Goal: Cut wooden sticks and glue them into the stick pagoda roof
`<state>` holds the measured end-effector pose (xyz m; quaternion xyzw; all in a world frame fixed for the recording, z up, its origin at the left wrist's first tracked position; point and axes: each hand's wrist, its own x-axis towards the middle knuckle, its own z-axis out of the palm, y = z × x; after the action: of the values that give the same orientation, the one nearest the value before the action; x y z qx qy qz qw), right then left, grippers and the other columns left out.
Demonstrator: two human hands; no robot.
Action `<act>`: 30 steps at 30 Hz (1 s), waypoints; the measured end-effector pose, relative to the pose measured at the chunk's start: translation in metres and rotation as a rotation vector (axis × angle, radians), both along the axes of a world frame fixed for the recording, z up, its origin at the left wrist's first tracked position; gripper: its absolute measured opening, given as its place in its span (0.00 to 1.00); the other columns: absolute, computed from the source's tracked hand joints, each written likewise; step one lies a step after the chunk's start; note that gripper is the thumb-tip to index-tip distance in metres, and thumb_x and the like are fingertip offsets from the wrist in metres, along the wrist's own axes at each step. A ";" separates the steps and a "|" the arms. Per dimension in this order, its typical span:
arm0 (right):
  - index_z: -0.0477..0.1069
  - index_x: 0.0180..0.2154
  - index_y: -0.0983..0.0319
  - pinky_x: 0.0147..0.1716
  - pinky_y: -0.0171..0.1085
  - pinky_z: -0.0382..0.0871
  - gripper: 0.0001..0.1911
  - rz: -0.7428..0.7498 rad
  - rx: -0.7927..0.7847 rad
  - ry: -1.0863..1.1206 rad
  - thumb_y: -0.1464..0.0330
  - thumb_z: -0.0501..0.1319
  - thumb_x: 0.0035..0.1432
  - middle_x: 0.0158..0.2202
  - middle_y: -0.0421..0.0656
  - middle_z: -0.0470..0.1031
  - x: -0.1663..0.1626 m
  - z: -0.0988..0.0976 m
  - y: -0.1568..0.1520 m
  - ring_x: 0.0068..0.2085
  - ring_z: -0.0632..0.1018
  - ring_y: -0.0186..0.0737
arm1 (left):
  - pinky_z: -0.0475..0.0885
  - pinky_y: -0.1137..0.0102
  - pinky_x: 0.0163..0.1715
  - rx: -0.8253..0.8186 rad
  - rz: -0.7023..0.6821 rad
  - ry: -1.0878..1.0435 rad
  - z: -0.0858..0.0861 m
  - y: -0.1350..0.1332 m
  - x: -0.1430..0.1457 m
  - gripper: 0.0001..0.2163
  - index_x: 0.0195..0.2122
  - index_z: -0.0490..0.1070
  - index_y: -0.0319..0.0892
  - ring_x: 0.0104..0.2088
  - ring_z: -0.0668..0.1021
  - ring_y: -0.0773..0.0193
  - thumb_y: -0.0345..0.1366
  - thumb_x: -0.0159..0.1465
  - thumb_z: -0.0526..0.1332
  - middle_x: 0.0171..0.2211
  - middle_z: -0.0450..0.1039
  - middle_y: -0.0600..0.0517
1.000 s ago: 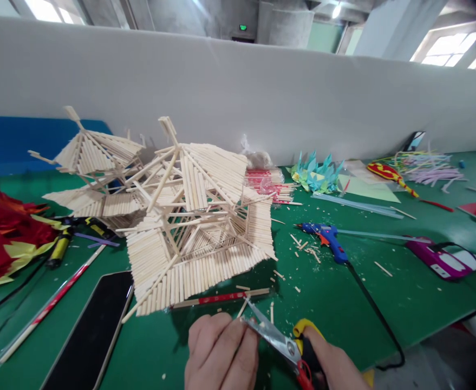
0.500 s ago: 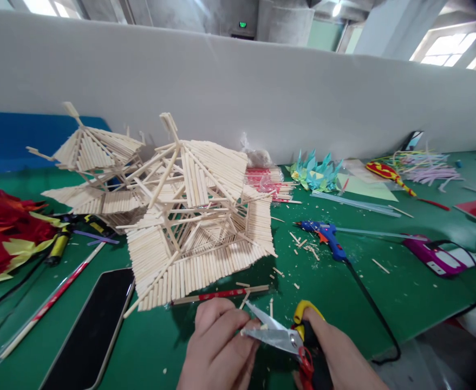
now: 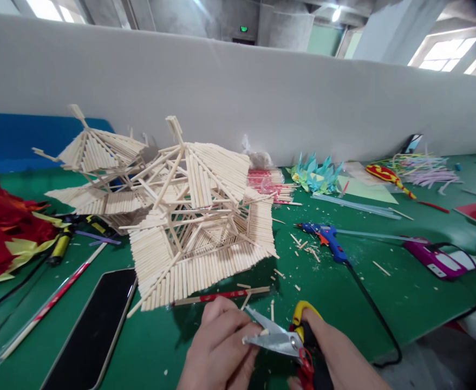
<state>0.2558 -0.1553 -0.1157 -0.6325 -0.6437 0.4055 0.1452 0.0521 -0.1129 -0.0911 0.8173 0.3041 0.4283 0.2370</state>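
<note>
My right hand [image 3: 339,357] grips yellow-handled scissors [image 3: 280,338] low in the view, blades pointing left and slightly apart. My left hand [image 3: 221,346] pinches a small wooden stick piece [image 3: 264,331] held between the blades. Just beyond lies a wrapped pair of chopsticks [image 3: 221,296] on the green table [image 3: 343,292]. Behind it stands a tilted pavilion roof model made of wooden sticks [image 3: 197,216], with a second stick model [image 3: 95,173] to its left.
A black phone [image 3: 93,330] lies front left beside long wrapped sticks [image 3: 46,309]. A blue glue gun [image 3: 327,238] with a black cord, a purple device [image 3: 435,257], red and yellow paper [image 3: 2,233] and teal paper craft [image 3: 314,173] surround the models. A grey partition wall [image 3: 262,103] runs behind.
The scissors have swung from pointing up-left to lying almost level, and both hands rose slightly. The left hand's fingers now pinch a stick piece at the blades.
</note>
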 end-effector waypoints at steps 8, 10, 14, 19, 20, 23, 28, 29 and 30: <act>0.62 0.37 0.59 0.27 0.29 0.64 0.22 -0.021 -0.115 0.012 0.67 0.62 0.36 0.31 0.42 0.75 -0.003 0.004 0.003 0.32 0.74 0.40 | 0.65 0.67 0.27 -0.066 -0.043 0.006 0.002 0.001 -0.003 0.08 0.34 0.69 0.38 0.29 0.66 0.62 0.23 0.58 0.54 0.28 0.69 0.47; 0.61 0.38 0.61 0.26 0.30 0.65 0.22 -0.014 -0.140 -0.002 0.67 0.61 0.36 0.31 0.45 0.75 -0.003 0.000 0.001 0.32 0.74 0.41 | 0.66 0.68 0.27 -0.072 -0.042 0.019 0.003 0.002 -0.004 0.08 0.34 0.69 0.38 0.29 0.67 0.62 0.22 0.58 0.54 0.28 0.69 0.46; 0.61 0.39 0.62 0.29 0.32 0.67 0.23 -0.024 -0.168 0.045 0.66 0.59 0.37 0.32 0.47 0.75 -0.001 -0.010 -0.001 0.32 0.75 0.43 | 0.68 0.69 0.27 -0.058 -0.062 0.096 0.008 0.003 -0.005 0.08 0.31 0.70 0.38 0.29 0.68 0.63 0.20 0.57 0.55 0.27 0.70 0.47; 0.61 0.38 0.62 0.34 0.33 0.67 0.20 -0.020 -0.123 0.081 0.68 0.58 0.38 0.30 0.46 0.76 0.001 -0.015 -0.002 0.35 0.76 0.44 | 0.70 0.70 0.27 0.048 0.008 0.116 0.009 0.004 -0.005 0.07 0.30 0.70 0.36 0.27 0.69 0.64 0.19 0.54 0.56 0.26 0.71 0.47; 0.61 0.38 0.61 0.35 0.33 0.67 0.19 -0.025 -0.106 0.068 0.69 0.57 0.39 0.30 0.46 0.75 0.000 -0.014 -0.002 0.36 0.76 0.43 | 0.70 0.70 0.27 0.109 0.050 0.105 0.008 0.003 -0.005 0.07 0.29 0.70 0.36 0.27 0.69 0.64 0.19 0.53 0.57 0.25 0.71 0.47; 0.61 0.40 0.63 0.34 0.33 0.67 0.20 -0.052 -0.108 0.032 0.70 0.56 0.39 0.31 0.48 0.76 -0.004 -0.011 0.000 0.35 0.76 0.43 | 0.70 0.68 0.26 0.305 0.228 0.104 0.000 0.001 -0.002 0.06 0.28 0.70 0.37 0.26 0.70 0.63 0.21 0.50 0.60 0.24 0.72 0.49; 0.59 0.43 0.64 0.33 0.34 0.67 0.26 -0.049 -0.203 0.017 0.68 0.59 0.38 0.35 0.50 0.75 -0.011 -0.005 0.002 0.36 0.76 0.45 | 0.67 0.65 0.28 0.409 0.351 0.056 -0.016 -0.003 0.002 0.05 0.29 0.69 0.38 0.29 0.69 0.61 0.23 0.54 0.58 0.26 0.72 0.48; 0.59 0.43 0.63 0.34 0.34 0.66 0.26 -0.038 -0.201 0.012 0.67 0.60 0.38 0.34 0.48 0.75 -0.011 -0.005 0.002 0.36 0.75 0.45 | 0.66 0.65 0.28 0.388 0.344 0.035 -0.017 -0.003 0.003 0.06 0.29 0.69 0.38 0.29 0.69 0.61 0.23 0.55 0.56 0.26 0.72 0.48; 0.59 0.43 0.62 0.35 0.34 0.66 0.26 -0.029 -0.192 0.006 0.67 0.60 0.38 0.33 0.47 0.75 -0.012 -0.005 0.002 0.36 0.75 0.44 | 0.66 0.65 0.27 0.353 0.327 0.020 -0.018 -0.004 0.003 0.06 0.29 0.69 0.38 0.29 0.68 0.61 0.23 0.56 0.55 0.26 0.71 0.49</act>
<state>0.2441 -0.1538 -0.1206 -0.6516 -0.5923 0.4649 0.0918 0.0549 -0.1165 -0.1087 0.7902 0.3551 0.4993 0.0152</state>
